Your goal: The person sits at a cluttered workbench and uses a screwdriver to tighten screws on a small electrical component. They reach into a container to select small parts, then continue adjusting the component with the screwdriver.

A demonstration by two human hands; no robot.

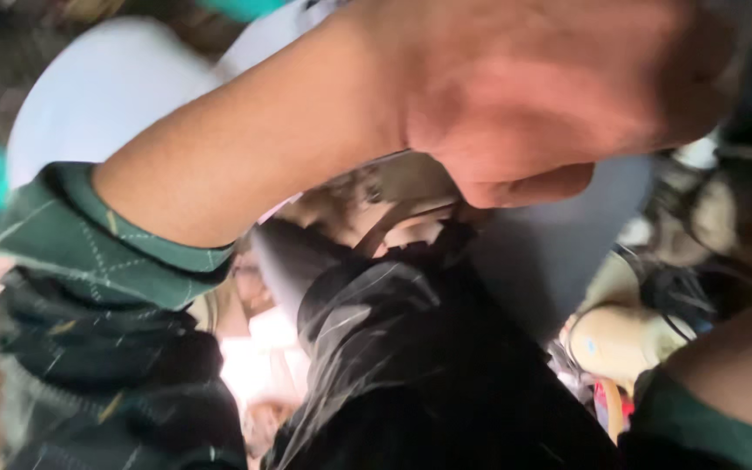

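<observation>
Filling the top of the blurred view, the left hand [550,96] hangs close to the camera with its fingers [528,184] curled together into a loose fist; nothing shows inside it. Its bare forearm runs down to the left into a green checked sleeve [89,239]. Just under the fist lies a black plastic bag [411,357], crinkled and shiny, reaching to the bottom edge; whether the hand touches it I cannot tell. Near the bag's top a brown strap [393,222] curves across pale clutter. A white rounded shape [106,96] sits behind the forearm. At the lower right only a forearm and green cuff [724,400] show; the right hand is out of view. A pale yellow object [620,339] lies beside that cuff.
</observation>
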